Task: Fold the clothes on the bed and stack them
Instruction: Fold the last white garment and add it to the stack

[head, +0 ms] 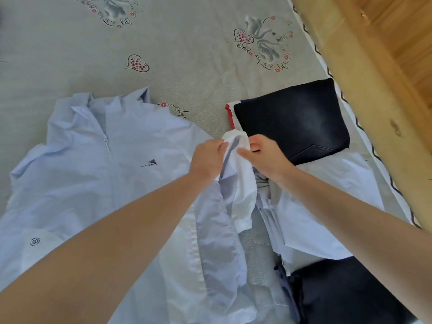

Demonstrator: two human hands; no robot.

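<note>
A pale blue zip jacket (93, 164) lay spread flat on the bed (187, 54), collar toward the far edge, covering the near left part. Both hands met over its right sleeve (236, 160): the left hand (208, 157) gripped the cuff with curled fingers, and the right hand (264, 153) pinched the same cuff between thumb and fingers. Just beyond them, near the bed's right edge, sat folded dark jeans (292, 125) atop a white garment (315, 206).
</note>
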